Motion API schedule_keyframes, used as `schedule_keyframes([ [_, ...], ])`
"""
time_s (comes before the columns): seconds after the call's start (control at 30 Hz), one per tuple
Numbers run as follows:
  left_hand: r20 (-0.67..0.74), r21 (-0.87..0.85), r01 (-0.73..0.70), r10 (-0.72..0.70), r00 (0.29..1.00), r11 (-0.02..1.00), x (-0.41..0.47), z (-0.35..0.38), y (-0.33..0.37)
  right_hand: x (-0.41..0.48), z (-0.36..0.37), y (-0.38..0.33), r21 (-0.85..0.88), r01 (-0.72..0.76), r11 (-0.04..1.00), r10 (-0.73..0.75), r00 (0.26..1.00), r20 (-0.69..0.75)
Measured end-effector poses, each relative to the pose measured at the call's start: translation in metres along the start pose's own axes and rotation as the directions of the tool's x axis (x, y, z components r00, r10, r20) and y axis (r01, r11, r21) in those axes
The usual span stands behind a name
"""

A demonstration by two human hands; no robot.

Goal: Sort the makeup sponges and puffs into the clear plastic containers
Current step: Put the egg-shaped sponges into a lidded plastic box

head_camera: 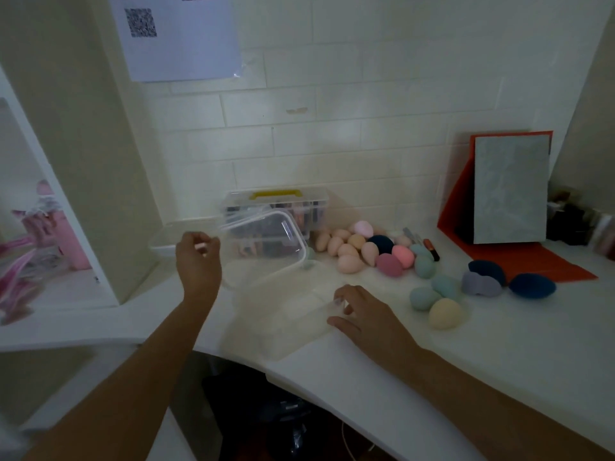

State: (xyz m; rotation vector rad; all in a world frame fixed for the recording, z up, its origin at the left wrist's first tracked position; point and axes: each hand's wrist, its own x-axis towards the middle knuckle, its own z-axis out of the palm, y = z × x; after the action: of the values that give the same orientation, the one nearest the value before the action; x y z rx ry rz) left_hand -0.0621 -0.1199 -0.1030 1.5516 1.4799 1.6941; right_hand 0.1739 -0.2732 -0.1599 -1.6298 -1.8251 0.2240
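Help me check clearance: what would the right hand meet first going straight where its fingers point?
Probably the clear container: the right hand seems to touch its right corner with its fingertips.
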Motion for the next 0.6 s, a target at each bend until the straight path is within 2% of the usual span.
schedule_keyframes([
  [0.13,0.132,-0.178,0.155,-0.132,0.982,0.972,-0.035,0.001,-0.013,0.006,0.002,0.003,0.038,-0.020,0.999,0.021,1.000,-0.011],
  [0.23,0.240,-0.370,0.272,-0.192,0.952,0.889,-0.064,-0.004,-0.013,0.011,0.002,-0.001,0.120,-0.047,0.992,0.048,0.999,-0.005],
  [0.3,0.232,-0.440,0.267,-0.179,0.956,0.857,-0.072,-0.011,-0.013,0.015,0.000,-0.005,0.248,-0.089,0.965,0.083,0.996,0.035],
  [0.37,0.190,-0.442,0.210,-0.138,0.972,0.872,-0.069,-0.019,-0.015,0.020,-0.001,-0.005,0.414,-0.108,0.904,0.091,0.994,0.061],
  [0.43,0.152,-0.450,0.175,-0.118,0.981,0.876,-0.063,-0.025,-0.018,0.029,0.001,0.001,0.490,-0.101,0.866,0.108,0.994,0.013],
  [0.6,0.120,-0.466,0.171,-0.129,0.984,0.868,-0.056,-0.025,-0.026,0.068,0.017,0.021,0.259,-0.094,0.961,0.127,0.986,-0.111],
])
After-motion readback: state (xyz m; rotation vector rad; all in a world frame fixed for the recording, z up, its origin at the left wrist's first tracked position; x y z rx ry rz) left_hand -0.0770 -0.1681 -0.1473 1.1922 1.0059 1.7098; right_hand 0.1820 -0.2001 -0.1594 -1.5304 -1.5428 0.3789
